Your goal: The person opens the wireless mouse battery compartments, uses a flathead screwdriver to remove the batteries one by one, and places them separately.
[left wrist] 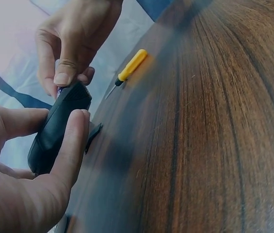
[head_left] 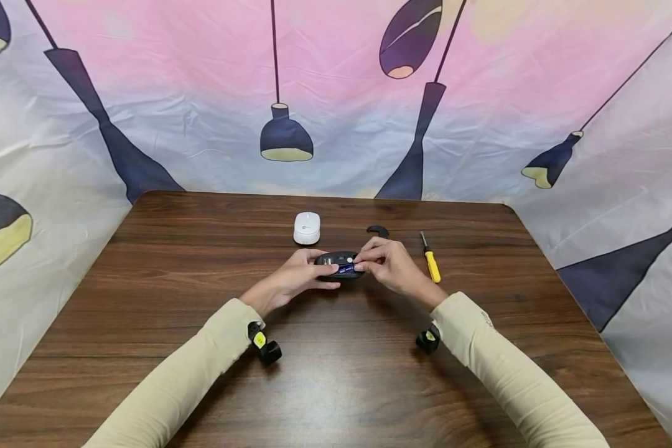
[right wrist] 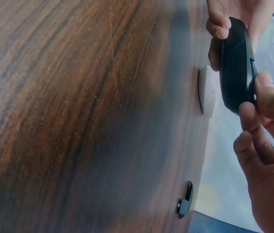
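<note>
A black computer mouse (head_left: 341, 256) is held underside up above the table, its battery bay uncovered. My left hand (head_left: 294, 275) grips it by the left end, the thumb over the bay beside a blue battery (head_left: 345, 269). My right hand (head_left: 394, 266) pinches at the right end of that battery with thumb and fingertips. From the left wrist, the mouse (left wrist: 54, 133) shows its smooth side between the left fingers. In the right wrist view the right thumb and fingers close in at the edge of the mouse (right wrist: 236, 68); the battery is mostly hidden there.
A white mouse (head_left: 307, 228) sits on the wooden table (head_left: 201, 249) behind the left hand. Beyond the right hand lies a curved black cover (head_left: 378, 231). A screwdriver (head_left: 432, 264) with a yellow handle lies to the right. A printed cloth (head_left: 218, 124) hangs behind the table.
</note>
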Demonstrator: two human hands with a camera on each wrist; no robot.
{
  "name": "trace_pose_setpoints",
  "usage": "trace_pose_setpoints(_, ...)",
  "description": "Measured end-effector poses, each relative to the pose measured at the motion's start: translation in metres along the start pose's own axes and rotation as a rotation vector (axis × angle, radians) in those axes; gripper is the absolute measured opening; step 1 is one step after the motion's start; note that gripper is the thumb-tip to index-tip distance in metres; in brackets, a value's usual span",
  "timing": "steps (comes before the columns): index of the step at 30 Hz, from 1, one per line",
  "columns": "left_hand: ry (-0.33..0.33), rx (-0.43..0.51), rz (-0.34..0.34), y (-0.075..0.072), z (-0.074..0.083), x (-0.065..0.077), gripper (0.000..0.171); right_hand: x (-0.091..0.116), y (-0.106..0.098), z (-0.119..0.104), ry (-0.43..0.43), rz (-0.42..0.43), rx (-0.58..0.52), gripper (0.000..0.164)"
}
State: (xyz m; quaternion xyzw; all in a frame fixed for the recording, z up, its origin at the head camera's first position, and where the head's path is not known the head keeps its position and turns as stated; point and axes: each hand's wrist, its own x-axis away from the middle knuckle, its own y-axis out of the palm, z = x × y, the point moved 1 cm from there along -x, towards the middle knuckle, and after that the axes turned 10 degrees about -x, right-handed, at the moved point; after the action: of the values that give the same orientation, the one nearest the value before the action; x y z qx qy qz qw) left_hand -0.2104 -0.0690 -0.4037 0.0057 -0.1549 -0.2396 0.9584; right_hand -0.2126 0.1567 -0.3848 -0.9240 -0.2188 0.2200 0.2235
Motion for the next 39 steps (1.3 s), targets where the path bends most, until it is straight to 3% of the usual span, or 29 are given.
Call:
trace_pose_setpoints(22,-0.008,-0.01,0.016,-0.001,-0.002,0.001,0.048,-0.002,-0.002,-0.004,0.008,-0.022,0.074,0.007)
trace_pose_setpoints(32,0.01,-0.013,0.013,-0.001,-0.004,-0.003,0.049,-0.001,-0.01,0.0,0.106,-0.05,0.092,0.008)
trace_pose_setpoints(39,0.002,-0.019,0.014,0.0,-0.005,-0.005,0.052,0.002,-0.013,0.003,0.097,-0.025,0.097,0.014)
